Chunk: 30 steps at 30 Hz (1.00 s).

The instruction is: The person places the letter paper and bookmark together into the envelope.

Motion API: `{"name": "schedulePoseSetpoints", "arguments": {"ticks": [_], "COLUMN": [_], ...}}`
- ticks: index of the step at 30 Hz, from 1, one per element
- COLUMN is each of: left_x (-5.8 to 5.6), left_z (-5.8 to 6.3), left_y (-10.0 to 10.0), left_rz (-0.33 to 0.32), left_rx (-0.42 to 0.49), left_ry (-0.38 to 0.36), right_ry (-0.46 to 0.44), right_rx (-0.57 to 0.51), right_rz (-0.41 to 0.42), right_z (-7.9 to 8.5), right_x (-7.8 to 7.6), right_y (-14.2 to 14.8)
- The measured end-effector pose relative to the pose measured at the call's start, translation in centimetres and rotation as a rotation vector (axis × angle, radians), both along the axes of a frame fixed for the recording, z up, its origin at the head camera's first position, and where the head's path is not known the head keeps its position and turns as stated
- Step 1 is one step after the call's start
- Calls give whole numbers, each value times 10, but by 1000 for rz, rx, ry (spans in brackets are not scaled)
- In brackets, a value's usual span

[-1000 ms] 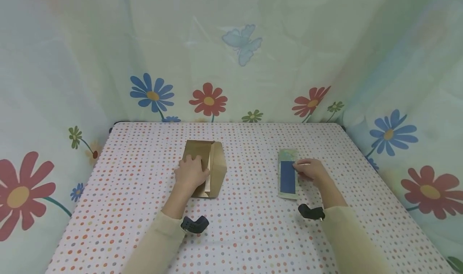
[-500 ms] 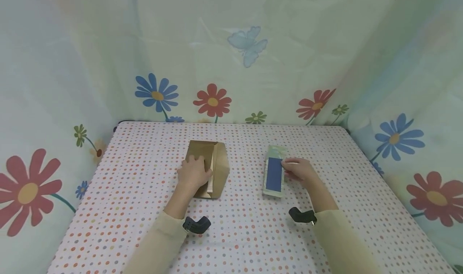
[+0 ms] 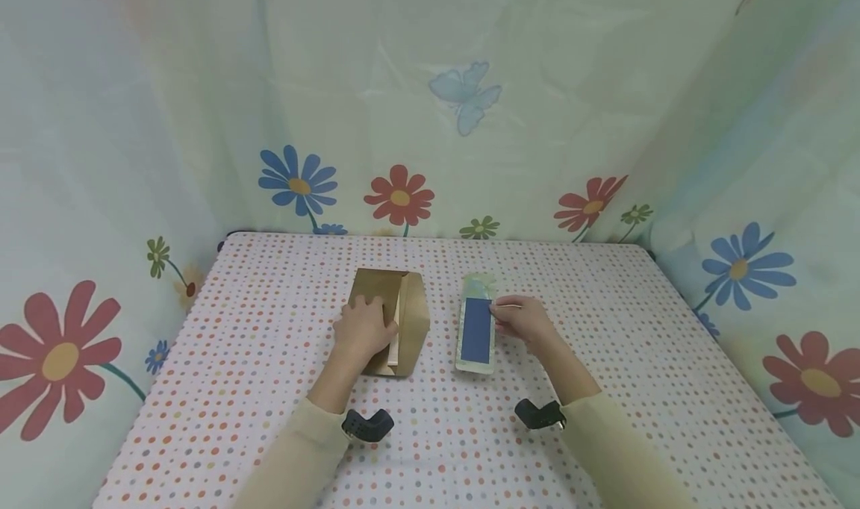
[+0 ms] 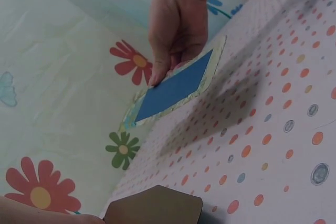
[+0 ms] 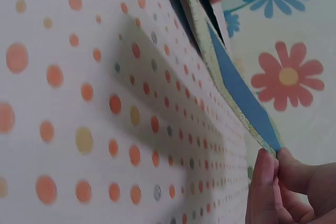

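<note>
A gold-brown paper envelope (image 3: 383, 281) lies on the table at centre left, its pointed flap (image 3: 414, 319) unfolded to the right. A pale strip (image 3: 395, 330) shows along its opening. My left hand (image 3: 363, 330) rests on the envelope with fingers spread, the thumb beside the opening; the fingertips' undersides are hidden. To the right, my right hand (image 3: 522, 319) pinches the right edge of a flat, pale green card with a dark blue panel (image 3: 476, 331) between thumb and fingers. In the left wrist view the card (image 4: 176, 85) hangs tilted above the table, its shadow below.
A white cloth with coloured dots covers the table (image 3: 430, 434). Flowered hangings (image 3: 537, 121) enclose its back and both sides. Each wrist wears a black camera mount, the left one (image 3: 368, 425) and the right one (image 3: 540, 415).
My right hand has carried the green and blue card leftwards, closer to the envelope. My left hand has stayed on the envelope; the head view has shifted slightly.
</note>
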<state>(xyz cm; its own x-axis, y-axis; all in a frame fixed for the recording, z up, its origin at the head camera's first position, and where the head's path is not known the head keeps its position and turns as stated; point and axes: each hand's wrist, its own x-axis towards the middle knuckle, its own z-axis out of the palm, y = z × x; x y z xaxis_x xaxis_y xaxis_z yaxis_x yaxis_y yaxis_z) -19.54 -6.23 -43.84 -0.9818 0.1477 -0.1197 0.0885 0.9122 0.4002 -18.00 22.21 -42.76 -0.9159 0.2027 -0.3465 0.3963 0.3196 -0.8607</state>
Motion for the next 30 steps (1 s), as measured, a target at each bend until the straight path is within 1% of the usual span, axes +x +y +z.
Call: {"name": "schedulePoseSetpoints", "arguments": {"ticks": [7,15,23,30], "left_x": [1,1,0,-1], "left_z": [-3,-4,-3,-5], "left_y": [-2,-1,2,1], "left_rz": [5,14,22,25], "left_rx": [0,0,1,0], "left_ry": [7,5,-1,4], "right_ry": [22,1,-6,0], "right_rx": [-44,-77,-59,-69], "right_rz": [0,-30,0,18], "right_z": [-8,-14,-15,-21], "right_x": [-6,-16,-23,-27], "right_y": [-23,-48,-68,-80]}}
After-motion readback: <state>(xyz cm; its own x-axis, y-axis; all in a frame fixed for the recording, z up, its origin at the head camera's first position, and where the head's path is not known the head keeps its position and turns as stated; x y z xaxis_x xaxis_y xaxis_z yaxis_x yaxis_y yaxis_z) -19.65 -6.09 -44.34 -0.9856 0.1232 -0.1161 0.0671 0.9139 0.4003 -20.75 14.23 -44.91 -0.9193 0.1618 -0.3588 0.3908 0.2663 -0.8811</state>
